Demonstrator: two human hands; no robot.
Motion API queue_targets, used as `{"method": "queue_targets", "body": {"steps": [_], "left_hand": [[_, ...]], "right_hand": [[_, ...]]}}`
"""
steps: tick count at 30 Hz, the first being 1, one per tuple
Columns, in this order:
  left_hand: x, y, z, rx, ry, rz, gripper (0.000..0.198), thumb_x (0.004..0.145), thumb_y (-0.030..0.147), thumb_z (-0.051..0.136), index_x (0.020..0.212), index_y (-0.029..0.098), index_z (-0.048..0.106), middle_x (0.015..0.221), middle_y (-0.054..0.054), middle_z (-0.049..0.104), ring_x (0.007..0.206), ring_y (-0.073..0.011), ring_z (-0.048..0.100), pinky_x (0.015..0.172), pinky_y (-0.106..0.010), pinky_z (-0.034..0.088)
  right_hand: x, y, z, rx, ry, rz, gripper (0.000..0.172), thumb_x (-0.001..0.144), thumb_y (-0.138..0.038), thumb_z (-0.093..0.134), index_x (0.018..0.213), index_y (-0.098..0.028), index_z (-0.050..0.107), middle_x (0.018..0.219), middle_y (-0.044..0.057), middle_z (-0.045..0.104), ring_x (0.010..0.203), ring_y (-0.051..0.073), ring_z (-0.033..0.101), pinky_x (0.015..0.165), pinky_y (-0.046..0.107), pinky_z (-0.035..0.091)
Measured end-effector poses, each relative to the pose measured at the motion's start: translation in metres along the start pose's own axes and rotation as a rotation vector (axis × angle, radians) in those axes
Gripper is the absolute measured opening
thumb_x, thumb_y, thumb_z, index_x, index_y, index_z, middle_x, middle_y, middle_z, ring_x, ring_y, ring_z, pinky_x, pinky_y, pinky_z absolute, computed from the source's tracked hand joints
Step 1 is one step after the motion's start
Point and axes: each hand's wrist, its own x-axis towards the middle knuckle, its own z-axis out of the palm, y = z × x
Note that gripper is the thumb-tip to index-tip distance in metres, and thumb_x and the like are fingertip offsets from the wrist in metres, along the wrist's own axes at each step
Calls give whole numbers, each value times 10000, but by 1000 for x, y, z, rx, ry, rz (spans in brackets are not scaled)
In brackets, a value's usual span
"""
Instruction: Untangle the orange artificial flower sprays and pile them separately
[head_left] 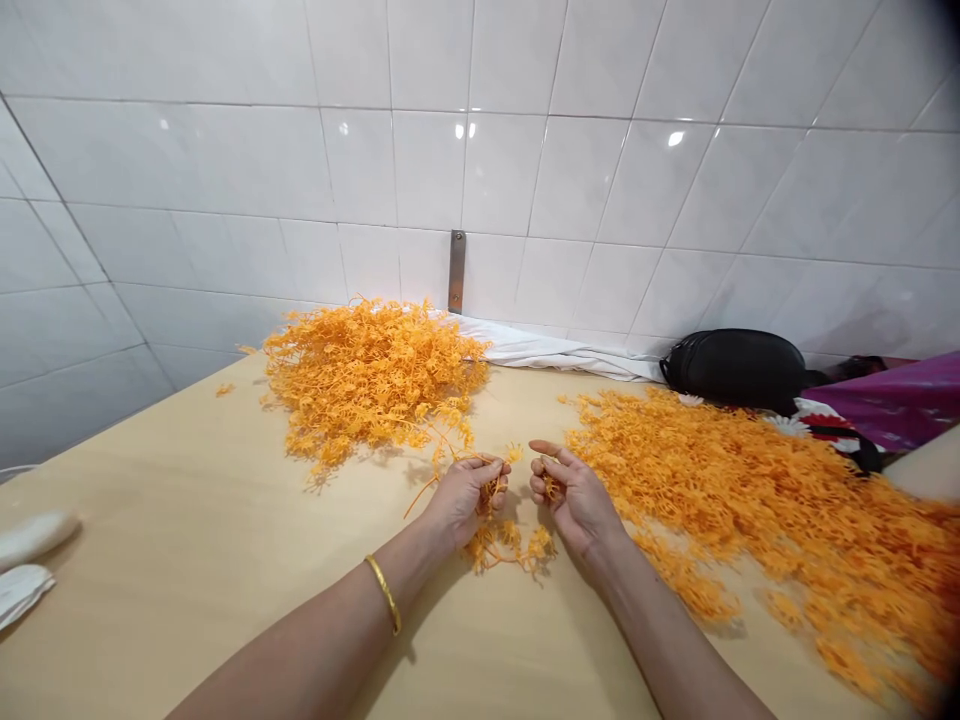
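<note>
My left hand [469, 495], a gold bangle [384, 594] on its wrist, is closed on an orange plastic flower sprig [504, 543] that trails down onto the table below my hands. My right hand [568, 492] is curled close beside it, pinching a small orange piece [550, 487] between thumb and fingers. One heap of orange plastic flower pieces [367, 375] lies beyond my left hand. A wider spread of the same orange pieces [757, 490] covers the table to the right of my right hand.
The light wooden table [187, 540] meets a white tiled wall [480, 150]. A black pouch [739, 368] and purple cloth [892, 400] sit at the back right, white cloth [547, 352] along the wall, and white items [26, 565] at the left edge.
</note>
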Motion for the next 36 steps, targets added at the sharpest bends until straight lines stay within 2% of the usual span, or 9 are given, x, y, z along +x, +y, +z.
{"method": "queue_targets", "body": {"steps": [5,9,14,17,20,22,26,31,36], "left_hand": [[-1,-3,3,107,31,35,122,637,212,595,621,116,522,515,15,488,347,-36,392,385,-186,284],[-5,-4,6,192,-42,13,157,648,229,586,577,117,502,497,10,483,320,-22,350,350,-173,219],[-3,-1,7,32,-181,-157,144,666,210,567,601,93,515,430,55,382,305,19,165,335,-154,85],[-2,3,4,-109,-259,-200,143,687,199,545,601,91,507,412,81,289,316,16,139,334,-143,98],[-5,6,1,-191,-298,-192,133,688,187,540,595,106,489,445,71,307,322,12,184,334,-138,143],[-5,7,0,-197,-258,-137,111,684,196,551,624,113,510,495,45,389,350,-1,290,362,-143,234],[-2,9,0,-171,-24,-41,101,627,183,619,694,119,581,690,-28,545,616,-89,518,556,-210,398],[1,12,-4,-79,118,-1,174,601,197,647,749,111,613,538,18,486,509,-57,462,493,-182,350],[0,11,-7,-106,119,27,188,629,222,622,783,119,589,536,16,504,515,-70,488,535,-205,378]], "right_hand": [[-4,8,8,-72,-39,31,270,630,-366,619,803,-194,502,525,-71,424,377,26,328,359,159,211],[0,17,9,-193,-32,14,270,618,-400,622,680,-172,493,451,-76,389,350,24,279,345,160,176],[3,20,18,29,27,-14,285,571,-346,656,567,-167,434,417,-78,342,354,27,282,337,160,197],[5,12,15,173,32,-49,222,593,-271,638,583,-174,438,451,-71,345,370,27,295,333,157,220],[10,-1,0,253,116,-102,221,650,-241,577,548,-194,387,436,-72,293,361,42,296,328,175,255],[12,-8,-10,220,194,-132,203,665,-238,555,551,-204,390,437,-63,315,368,57,335,334,195,288],[8,-11,-12,74,241,-83,112,613,-176,575,636,-195,466,587,-12,531,412,59,407,365,206,322],[-1,-10,-2,-13,213,-43,252,550,-136,570,776,-210,485,554,-45,520,369,38,343,353,176,244],[-7,-7,3,-195,54,-79,246,612,-352,605,777,-184,534,551,-50,441,390,42,324,369,189,224]]}}
